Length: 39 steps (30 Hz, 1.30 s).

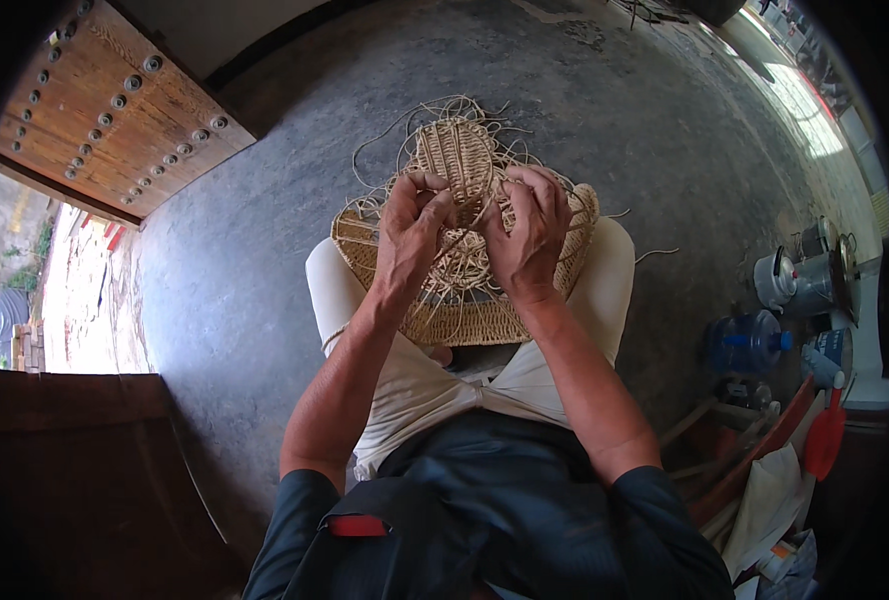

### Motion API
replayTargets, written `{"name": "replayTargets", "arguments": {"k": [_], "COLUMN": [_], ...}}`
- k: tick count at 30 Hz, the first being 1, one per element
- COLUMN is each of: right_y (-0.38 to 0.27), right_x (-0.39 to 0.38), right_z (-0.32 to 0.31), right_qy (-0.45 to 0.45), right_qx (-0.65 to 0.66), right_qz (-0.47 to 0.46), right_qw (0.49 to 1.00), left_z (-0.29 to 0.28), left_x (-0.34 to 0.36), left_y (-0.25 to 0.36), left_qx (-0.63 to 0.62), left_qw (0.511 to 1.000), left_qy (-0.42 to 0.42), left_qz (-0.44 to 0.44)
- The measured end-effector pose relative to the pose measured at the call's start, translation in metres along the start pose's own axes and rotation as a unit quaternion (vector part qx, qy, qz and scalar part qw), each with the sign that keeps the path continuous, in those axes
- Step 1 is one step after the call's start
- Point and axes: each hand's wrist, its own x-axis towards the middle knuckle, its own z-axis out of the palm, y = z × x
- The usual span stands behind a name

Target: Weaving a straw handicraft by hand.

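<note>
A woven straw-coloured piece rests between my knees, its loose cord ends fanning out at the far side and tangled in the middle. Over its centre, my left hand is closed, thumb and forefinger pinching a thin straw cord. Just to the right, my right hand is curled with its fingertips on the cords as well. The cord runs between the two hands. Beyond my fingers stands a raised, tightly woven panel. My fingers hide part of the weave under them.
A studded wooden door stands at the far left, beside a bright doorway. To the right on the concrete floor are a kettle, a metal pot, a blue water jug and a red plastic thing. A dark brown panel is at near left.
</note>
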Motion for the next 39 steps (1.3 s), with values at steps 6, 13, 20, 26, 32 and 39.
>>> {"name": "replayTargets", "arguments": {"k": [6, 13, 20, 26, 32, 39], "right_y": [-0.002, -0.006, -0.02, -0.02, -0.014, -0.011], "right_x": [-0.012, -0.011, -0.019, -0.012, -0.012, -0.015], "right_z": [0.005, 0.001, -0.008, -0.01, -0.011, -0.003], "right_qy": [0.01, -0.066, -0.178, -0.2, -0.187, -0.16], "right_qx": [-0.007, -0.031, -0.095, -0.096, -0.058, -0.037], "right_qz": [-0.092, -0.121, -0.119, -0.122, -0.103, -0.11], "right_qw": [0.996, 0.99, 0.972, 0.968, 0.975, 0.98], "left_z": [-0.028, -0.05, -0.019, -0.005, -0.001, 0.001], "left_x": [-0.012, 0.005, 0.065, 0.069, 0.035, 0.031], "left_y": [0.005, 0.016, 0.048, 0.044, 0.026, -0.004], "left_qx": [-0.041, -0.044, -0.029, 0.07, 0.243, 0.393], "left_qw": [0.998, 0.996, 0.993, 0.988, 0.937, 0.892], "left_qy": [0.046, 0.073, -0.027, 0.002, 0.133, 0.145], "left_qz": [0.01, 0.035, 0.108, 0.14, 0.213, 0.167]}}
